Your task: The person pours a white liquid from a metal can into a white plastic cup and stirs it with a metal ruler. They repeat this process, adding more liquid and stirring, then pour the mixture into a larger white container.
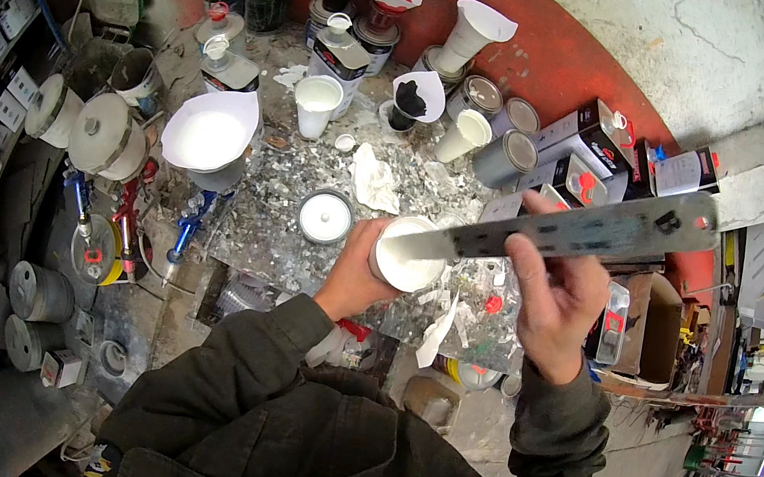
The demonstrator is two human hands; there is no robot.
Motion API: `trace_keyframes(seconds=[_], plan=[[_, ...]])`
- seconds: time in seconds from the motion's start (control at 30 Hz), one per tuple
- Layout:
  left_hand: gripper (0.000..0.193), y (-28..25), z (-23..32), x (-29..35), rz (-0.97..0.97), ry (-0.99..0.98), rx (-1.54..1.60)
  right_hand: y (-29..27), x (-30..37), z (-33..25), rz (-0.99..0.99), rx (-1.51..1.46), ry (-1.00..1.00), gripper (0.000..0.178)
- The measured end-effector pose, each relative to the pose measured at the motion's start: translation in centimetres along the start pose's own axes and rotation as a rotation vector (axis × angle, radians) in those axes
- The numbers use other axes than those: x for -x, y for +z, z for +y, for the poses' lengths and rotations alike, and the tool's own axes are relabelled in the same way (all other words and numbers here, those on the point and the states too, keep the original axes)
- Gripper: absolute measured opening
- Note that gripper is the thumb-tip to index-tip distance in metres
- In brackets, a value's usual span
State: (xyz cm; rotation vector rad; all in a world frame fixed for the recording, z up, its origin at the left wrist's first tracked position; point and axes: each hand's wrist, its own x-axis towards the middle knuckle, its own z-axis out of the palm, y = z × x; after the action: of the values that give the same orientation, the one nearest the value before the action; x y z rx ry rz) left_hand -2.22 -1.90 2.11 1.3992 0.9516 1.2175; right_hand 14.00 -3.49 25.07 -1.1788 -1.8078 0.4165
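My left hand (359,268) is wrapped round the side of a cup of white paint (411,272) at the near part of the workbench. In my right hand (558,306) is a long, flat metal mixing stick (595,231), gripped between thumb and fingers. It slants up to the right, with a hole at its upper end and paint smears along it. Its lower end is coated white and dips into the cup. Just left of the cup stands a small round container of white paint (325,217). A crumpled white paper (375,179) lies behind it.
The paint-splattered workbench (270,240) also bears a tall white cup (317,106), a can with a paper strainer (211,131), and grey tins (504,160). Boxed metal canisters (589,137) stand at the back right. Spray guns (190,225) hang at left.
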Motion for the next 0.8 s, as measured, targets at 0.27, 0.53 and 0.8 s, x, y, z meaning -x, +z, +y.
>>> trace_keyframes(seconds=[0.27,0.53,0.8], plan=[[0.083,0.0,0.6,-0.2,-0.017,-0.004,0.037,0.5,1.5,4.5,-0.142,0.02,0.104,0.029],[0.084,0.4,0.0,-0.3,-0.02,0.0,-0.018,1.5,3.2,1.6,-0.077,-0.023,0.106,0.031],[0.09,0.3,0.2,0.1,-0.015,-0.026,0.008,-0.6,0.6,0.6,0.093,0.003,0.117,0.029]])
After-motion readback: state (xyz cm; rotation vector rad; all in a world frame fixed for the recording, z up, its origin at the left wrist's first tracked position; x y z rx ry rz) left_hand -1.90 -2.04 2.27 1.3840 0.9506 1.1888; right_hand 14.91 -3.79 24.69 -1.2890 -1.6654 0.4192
